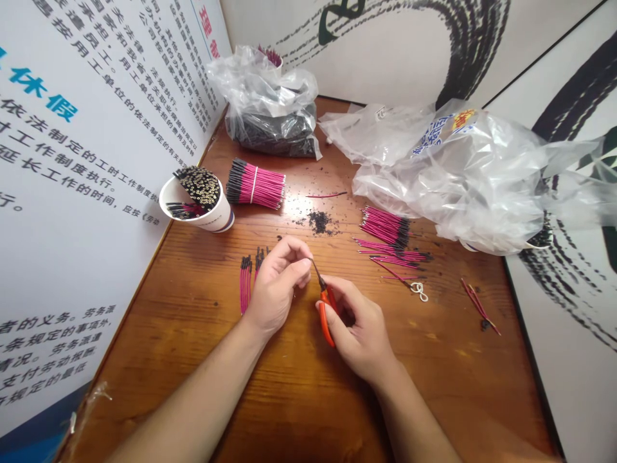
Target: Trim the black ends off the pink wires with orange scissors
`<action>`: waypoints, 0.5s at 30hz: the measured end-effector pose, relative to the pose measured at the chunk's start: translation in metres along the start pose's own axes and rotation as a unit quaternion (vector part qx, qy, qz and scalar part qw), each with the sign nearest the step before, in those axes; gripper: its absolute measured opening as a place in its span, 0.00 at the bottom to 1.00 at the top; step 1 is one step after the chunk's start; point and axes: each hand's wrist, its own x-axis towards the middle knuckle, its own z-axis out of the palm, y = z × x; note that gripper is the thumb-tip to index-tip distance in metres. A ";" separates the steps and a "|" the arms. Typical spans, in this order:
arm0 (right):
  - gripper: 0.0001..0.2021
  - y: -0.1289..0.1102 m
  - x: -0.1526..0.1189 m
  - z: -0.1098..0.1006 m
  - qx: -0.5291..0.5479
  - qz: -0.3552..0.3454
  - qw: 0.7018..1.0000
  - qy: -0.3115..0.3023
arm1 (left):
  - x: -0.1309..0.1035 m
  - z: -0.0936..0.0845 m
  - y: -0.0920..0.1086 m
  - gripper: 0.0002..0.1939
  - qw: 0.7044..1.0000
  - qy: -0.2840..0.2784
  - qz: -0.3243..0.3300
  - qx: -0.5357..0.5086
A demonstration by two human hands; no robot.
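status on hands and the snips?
Left hand pinched shut, contents hidden. Right hand shut on orange snips, tip at left fingertips. Pink wires beside left hand. Nothing blocking.

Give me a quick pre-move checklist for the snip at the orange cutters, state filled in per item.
1. Right hand grips the orange cutters: ok.
2. Cutter tip meets the left hand's fingers: ok.
3. Piece pinched in the left hand: cannot tell, fingers hide it.
4. Left fingers out of the blades' way: cannot tell, they sit very close to the tip.
5. Loose pink wires lie to the right of the hands: ok.
6. Row of pink wires lies flat on the table just left of the left hand: ok.
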 end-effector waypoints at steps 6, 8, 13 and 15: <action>0.15 0.000 0.000 -0.003 -0.011 -0.001 1.000 -0.001 | 0.000 -0.001 -0.001 0.06 1.000 -0.004 0.006 0.012; 0.15 -0.001 0.000 -0.004 -0.015 -0.002 1.000 -0.002 | 0.000 -0.001 -0.001 0.06 1.000 -0.004 0.005 0.013; 0.16 -0.001 0.000 -0.004 -0.013 -0.006 1.000 -0.005 | 0.000 0.000 0.000 0.06 1.000 0.001 0.004 0.008; 0.16 0.000 0.000 -0.004 -0.016 -0.003 1.000 -0.005 | 0.000 0.000 0.000 0.06 1.000 0.002 0.003 0.006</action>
